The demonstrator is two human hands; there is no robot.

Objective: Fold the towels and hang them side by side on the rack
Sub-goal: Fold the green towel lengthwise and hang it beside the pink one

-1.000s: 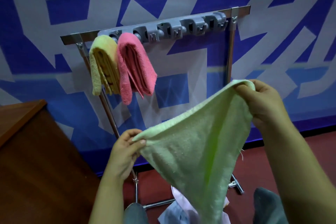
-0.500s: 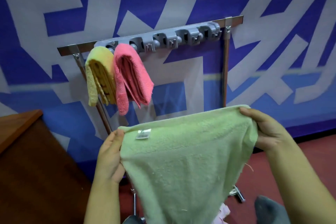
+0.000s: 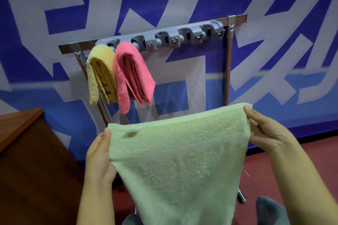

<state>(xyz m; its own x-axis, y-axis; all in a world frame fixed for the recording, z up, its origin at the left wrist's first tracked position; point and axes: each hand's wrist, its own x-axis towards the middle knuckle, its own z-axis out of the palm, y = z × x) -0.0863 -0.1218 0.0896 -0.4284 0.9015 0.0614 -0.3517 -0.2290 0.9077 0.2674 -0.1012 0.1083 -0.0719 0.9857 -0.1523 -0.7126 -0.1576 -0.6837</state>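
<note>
Pinching the upper left corner of a pale green towel (image 3: 179, 162), left hand (image 3: 99, 153) at 8 o'clock, thumb on the near face of the cloth and fingers hidden behind it, clamped on the fabric. Gripping the opposite upper corner, right hand (image 3: 265, 129) at 4 o'clock, thumb on top of the hem and fingers curled behind, likewise closed on the towel. Stretched between the two hands, top hem nearly level, slightly higher at the right; cloth narrowing downward toward 6 o'clock and running out of view at the bottom edge. Small grey label (image 3: 132, 133) just below the hem near the left corner. Beyond the towel, at 12 o'clock, a metal rack (image 3: 228, 71) with a horizontal top bar and a grey plastic clip strip (image 3: 170, 37) fixed along it. Draped over the left part of the strip, at 10 o'clock, a folded yellow towel (image 3: 99, 73) and, touching it on the right, a folded pink towel (image 3: 131, 76), both hanging side by side. Behind the rack, a blue-and-white patterned wall (image 3: 274, 42). At 8 o'clock, a brown wooden tabletop (image 3: 20, 120). At 5 o'clock, red floor (image 3: 259, 170) and a grey-socked foot (image 3: 270, 210).
</note>
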